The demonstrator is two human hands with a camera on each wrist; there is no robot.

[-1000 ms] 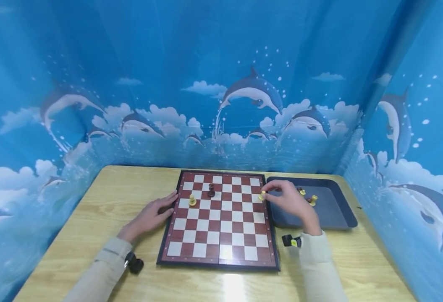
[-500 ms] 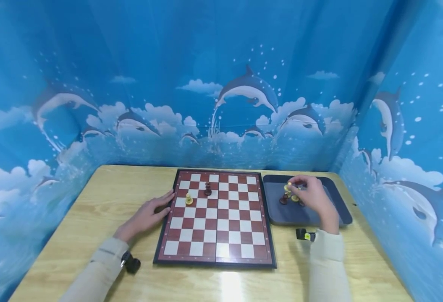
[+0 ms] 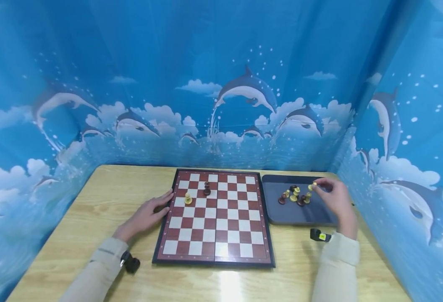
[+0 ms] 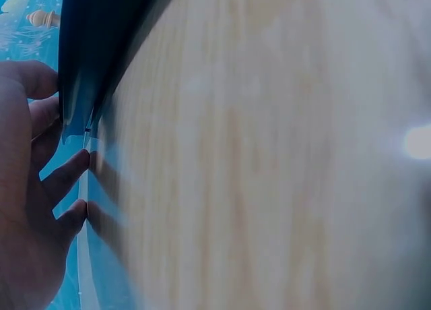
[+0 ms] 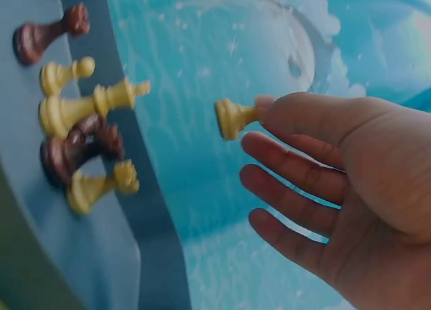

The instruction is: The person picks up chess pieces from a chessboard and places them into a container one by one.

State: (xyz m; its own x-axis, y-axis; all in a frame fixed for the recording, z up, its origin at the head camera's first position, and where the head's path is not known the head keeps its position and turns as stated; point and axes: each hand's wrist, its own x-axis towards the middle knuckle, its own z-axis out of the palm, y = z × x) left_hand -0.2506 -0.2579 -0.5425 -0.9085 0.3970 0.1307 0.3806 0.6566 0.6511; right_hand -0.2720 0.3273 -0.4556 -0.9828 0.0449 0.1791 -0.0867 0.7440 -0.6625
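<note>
In the head view my right hand (image 3: 334,199) is over the right part of the dark grey tray (image 3: 281,218). Thumb and index finger pinch a small yellow chess piece (image 5: 232,118), its base outward and its top hidden by the fingertips; the other fingers are spread apart from it. Several pieces stand in the tray, among them a yellow king (image 5: 87,108) and a dark red knight (image 5: 81,148). My left hand (image 3: 145,216) lies at the left edge of the chessboard (image 3: 158,247), its fingertips touching the frame and the tabletop.
On the board stand a yellow chess piece (image 3: 188,199) and a taller dark red one (image 3: 207,189), both in the upper left. The tray sits right beside the board's right edge. Behind the wooden table (image 3: 127,188) hangs a blue dolphin curtain (image 3: 149,84).
My right hand has carried the yellow piece from the board's right edge across the tray to the tray's right part. The left hand has stayed at the board's edge.
</note>
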